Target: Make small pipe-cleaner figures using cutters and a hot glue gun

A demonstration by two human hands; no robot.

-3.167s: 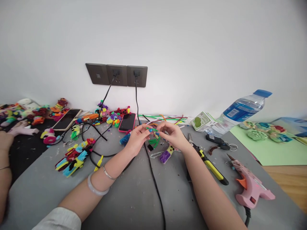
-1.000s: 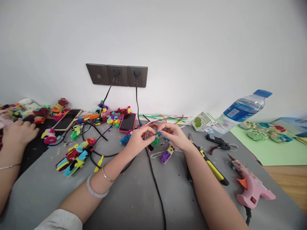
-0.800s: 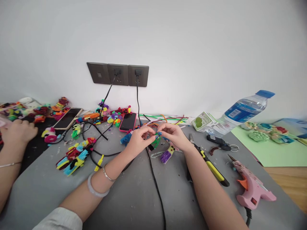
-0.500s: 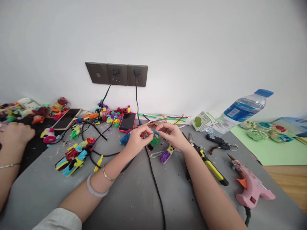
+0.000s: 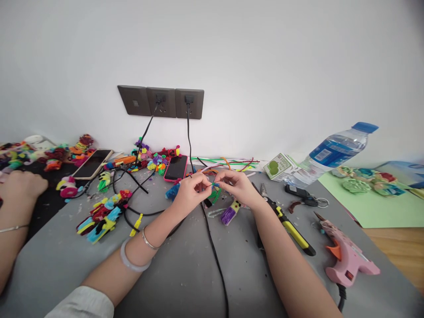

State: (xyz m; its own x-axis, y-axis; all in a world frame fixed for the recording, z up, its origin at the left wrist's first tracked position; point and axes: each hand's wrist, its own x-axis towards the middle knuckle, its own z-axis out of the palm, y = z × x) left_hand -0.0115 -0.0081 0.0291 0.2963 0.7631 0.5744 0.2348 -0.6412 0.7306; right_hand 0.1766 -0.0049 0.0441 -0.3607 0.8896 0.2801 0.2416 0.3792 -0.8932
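Note:
Above the grey table, my left hand and my right hand meet in fingertip pinches. Between them is a small green piece of pipe cleaner, mostly covered by the fingers. Just below my right hand lies a purple and yellow fuzzy figure, beside a silvery tinsel strip. Blue fuzzy material rests behind my left wrist. Pliers with yellow and black handles lie to the right of my right forearm.
A pink glue gun, car keys, a tilted water bottle and a juice carton are at right. Black cables cross the table. Finished fuzzy figures and phones sit left. Another person's hand rests far left.
Both hands stay in nearly the same place, with only slight finger movement around the green piece. Nothing else has visibly moved.

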